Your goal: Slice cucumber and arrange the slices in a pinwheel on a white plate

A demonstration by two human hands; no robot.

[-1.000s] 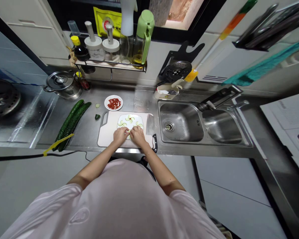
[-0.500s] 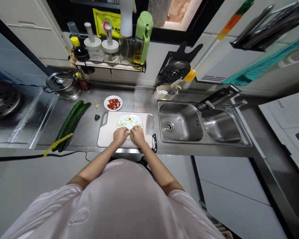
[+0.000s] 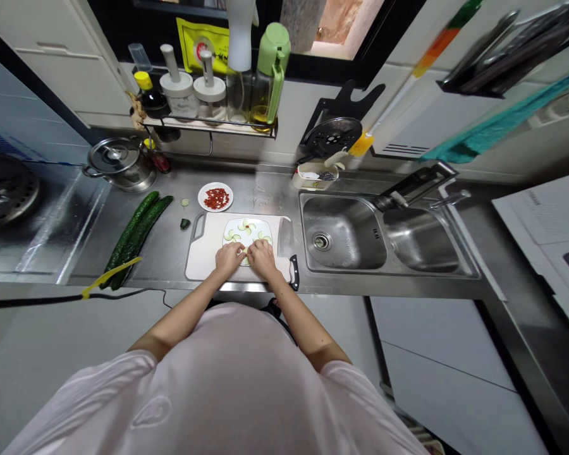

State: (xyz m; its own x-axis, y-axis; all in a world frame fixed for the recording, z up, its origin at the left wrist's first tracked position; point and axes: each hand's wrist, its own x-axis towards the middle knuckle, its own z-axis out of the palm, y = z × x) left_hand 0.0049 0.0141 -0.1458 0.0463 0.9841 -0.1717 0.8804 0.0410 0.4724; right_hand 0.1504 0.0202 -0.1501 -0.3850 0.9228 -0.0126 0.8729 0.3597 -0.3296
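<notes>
Barely anything has shifted: left grip (image 3: pixel 230 258) and right grip (image 3: pixel 262 258), both curled, nearly meet over a white square plate (image 3: pixel 262 226) of pale-green cucumber slices (image 3: pixel 236 237); whether they pinch anything cannot be told. Beneath lies a white rectangular cutting board (image 3: pixel 205 259).

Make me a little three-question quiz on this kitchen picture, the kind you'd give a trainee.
1. True or false: the round plate of red pieces stands on the cutting board.
2. Which lie on the counter to the left of the board? A: the sink bowls. B: two long cucumbers. C: the yellow packet.
3. Fill the gap: the left hand and right hand are close together over a ____ with pale green slices.

Key: 1 False, it stands on the counter beyond the board. 2 B. 3 Squarish white plate.
</notes>
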